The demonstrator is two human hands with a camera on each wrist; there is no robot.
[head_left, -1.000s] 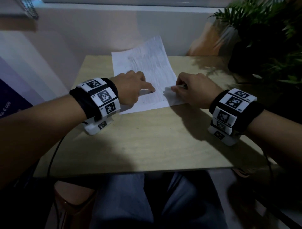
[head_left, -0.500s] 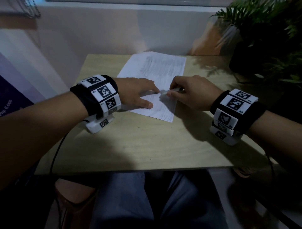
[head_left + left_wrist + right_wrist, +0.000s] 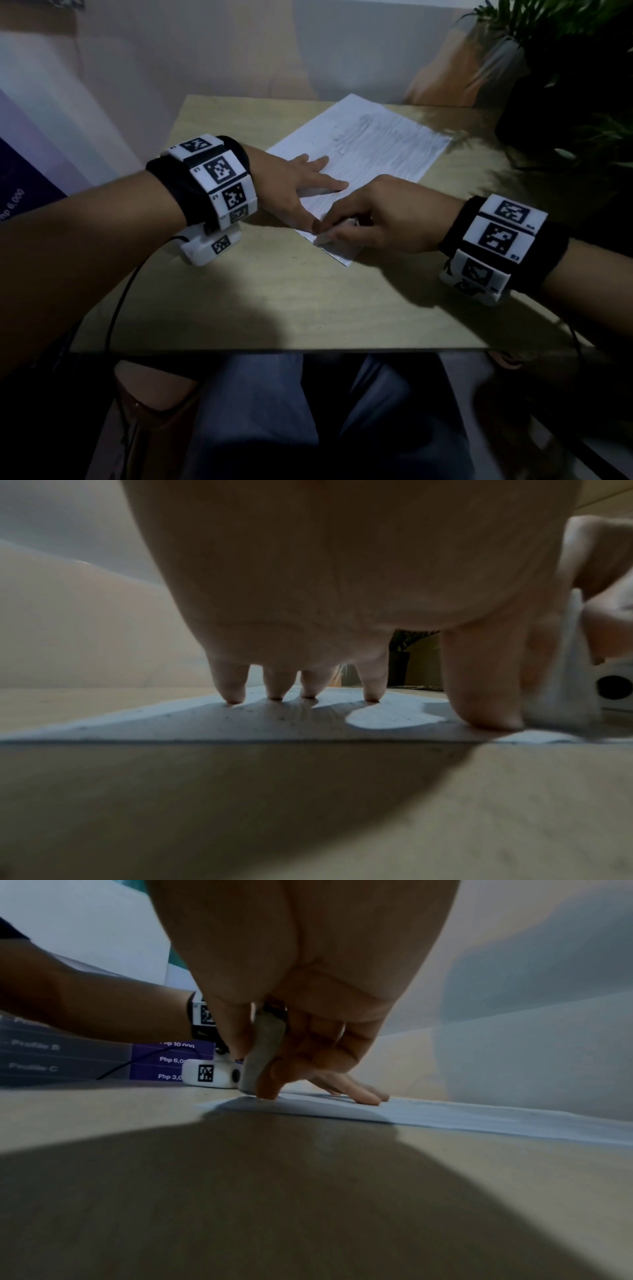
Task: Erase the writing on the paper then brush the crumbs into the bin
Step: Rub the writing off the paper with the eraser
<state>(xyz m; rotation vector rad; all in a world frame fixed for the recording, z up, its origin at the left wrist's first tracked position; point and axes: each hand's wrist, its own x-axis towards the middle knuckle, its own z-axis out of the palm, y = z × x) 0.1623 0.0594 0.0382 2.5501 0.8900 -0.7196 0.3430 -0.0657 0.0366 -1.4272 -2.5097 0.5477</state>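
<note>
A white sheet of paper [image 3: 373, 150] with faint pencil writing lies slanted on the wooden table [image 3: 274, 294]. My left hand [image 3: 301, 192] presses flat on the sheet's near left part, fingers straight and spread, fingertips [image 3: 232, 696] and thumb down on the paper [image 3: 383, 718]. My right hand [image 3: 363, 222] pinches a white eraser [image 3: 346, 226] and holds its end against the sheet near the closest corner, right beside my left thumb. In the right wrist view the eraser [image 3: 263, 1047] stands upright between thumb and fingers on the paper [image 3: 445, 1115]. No bin is in view.
A potted plant [image 3: 568, 68] stands at the table's far right corner. A wall runs behind the table, and a purple printed board [image 3: 171, 1061] leans at the left. My knees sit under the near table edge. A black cable [image 3: 116, 308] hangs from my left wrist.
The paper has turned clockwise on the table, its far end swinging right. My left hand has flattened out on it, and my right hand with the eraser has come closer to the near corner.
</note>
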